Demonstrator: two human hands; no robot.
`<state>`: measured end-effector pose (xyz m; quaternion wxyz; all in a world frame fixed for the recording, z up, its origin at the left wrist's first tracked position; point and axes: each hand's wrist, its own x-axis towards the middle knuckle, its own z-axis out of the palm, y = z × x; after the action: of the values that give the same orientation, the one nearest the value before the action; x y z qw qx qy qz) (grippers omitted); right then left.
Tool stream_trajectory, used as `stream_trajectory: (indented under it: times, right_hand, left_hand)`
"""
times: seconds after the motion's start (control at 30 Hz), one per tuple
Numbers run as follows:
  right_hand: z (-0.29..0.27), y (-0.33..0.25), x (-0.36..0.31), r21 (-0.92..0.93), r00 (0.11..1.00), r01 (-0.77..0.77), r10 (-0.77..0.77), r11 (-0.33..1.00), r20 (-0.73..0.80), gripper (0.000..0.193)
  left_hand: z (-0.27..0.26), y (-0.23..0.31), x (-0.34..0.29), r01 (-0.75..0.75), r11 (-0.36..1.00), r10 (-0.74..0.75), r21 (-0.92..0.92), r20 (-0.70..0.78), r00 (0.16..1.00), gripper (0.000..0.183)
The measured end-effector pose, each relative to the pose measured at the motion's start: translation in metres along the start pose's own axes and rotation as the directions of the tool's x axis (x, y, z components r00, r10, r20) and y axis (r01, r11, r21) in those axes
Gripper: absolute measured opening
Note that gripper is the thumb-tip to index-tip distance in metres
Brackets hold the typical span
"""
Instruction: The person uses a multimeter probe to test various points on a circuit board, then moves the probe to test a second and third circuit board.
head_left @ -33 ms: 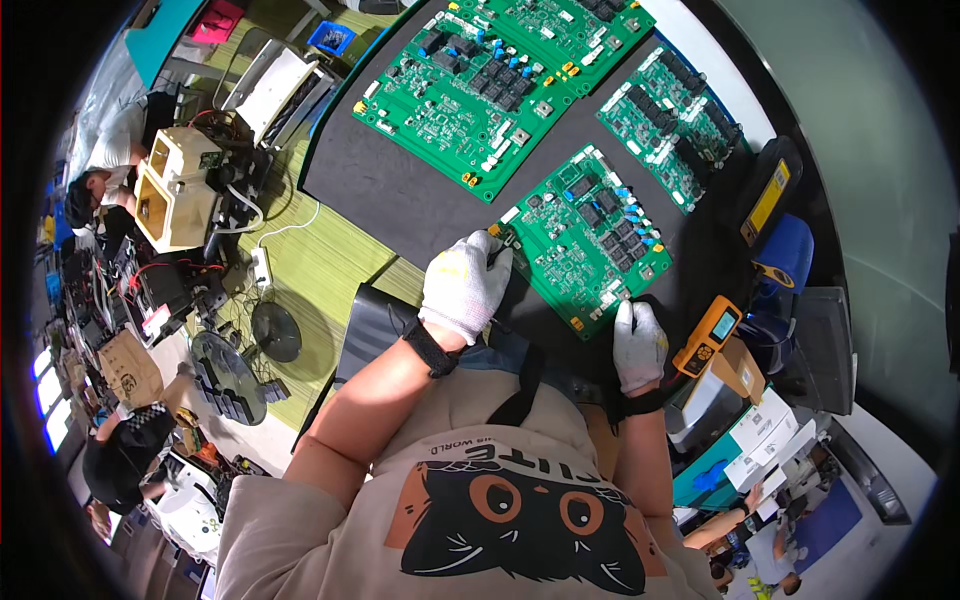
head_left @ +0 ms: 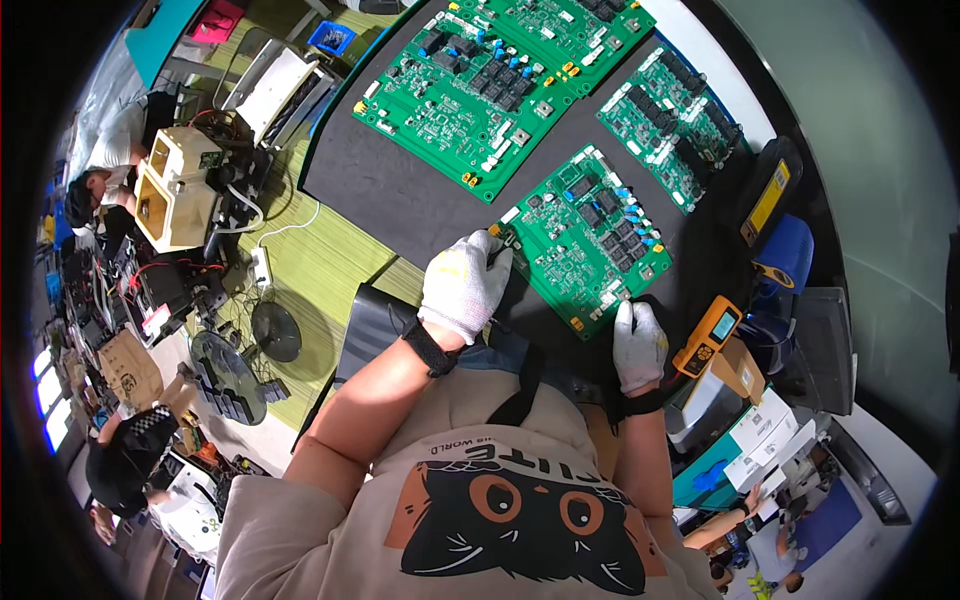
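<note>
A green circuit board [head_left: 575, 240] with black relays and blue parts lies at an angle right in front of me on the dark work surface. My left hand [head_left: 465, 285], in a white knitted glove, is closed on its left corner, the fingertips curled at the edge. At the near right edge, my right hand [head_left: 640, 345], gloved as well, pinches the board's rim between thumb and fingers. Black bands circle both wrists. Farther off lies a larger green board [head_left: 460, 100], with another green board [head_left: 570, 30] touching it at the back. Two narrower boards [head_left: 670, 125] sit side by side at the right.
An orange handheld meter [head_left: 710, 335] stands close to my right hand. Beyond it are a blue tool [head_left: 785, 255] and a cardboard box [head_left: 738, 370]. A dark mat [head_left: 375, 170] covers the table. Co-workers and equipment fill the far left; another person's arm shows at lower right.
My hands and the circuit board stay where they were. In the background at lower left, a person in black has shifted slightly.
</note>
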<state>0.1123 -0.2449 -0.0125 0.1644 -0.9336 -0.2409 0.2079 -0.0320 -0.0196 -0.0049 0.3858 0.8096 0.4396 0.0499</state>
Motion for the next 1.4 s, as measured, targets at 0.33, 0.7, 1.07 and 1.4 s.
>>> stream_trajectory:
  times: [0.33, 0.7, 1.07, 1.4]
  right_hand:
    - [-0.01, -0.015, 0.0, -0.03, 0.998, -0.051, 0.052, 0.998, 0.043, 0.028]
    - [-0.004, -0.133, 0.012, -0.094, 0.849, 0.519, -0.5, 0.85, 0.169, 0.052]
    - [0.014, -0.139, 0.03, -0.002, 0.814, 0.579, -0.577, 0.816, 0.071, 0.032]
    - [0.026, -0.15, 0.009, -0.158, 0.841, 0.54, -0.524, 0.827, 0.135, 0.04]
  left_hand:
    - [-0.015, -0.01, -0.005, -0.164, 0.986, 0.164, -0.036, -0.001, 0.986, 0.019]
    - [-0.056, -0.05, -0.044, -0.071, 0.988, 0.061, -0.14, -0.075, 0.995, 0.016]
    - [-0.066, -0.057, -0.054, 0.007, 0.982, -0.017, -0.19, -0.052, 0.999, 0.016]
    - [-0.062, -0.061, -0.05, -0.06, 0.974, 0.037, -0.22, -0.103, 0.994, 0.018]
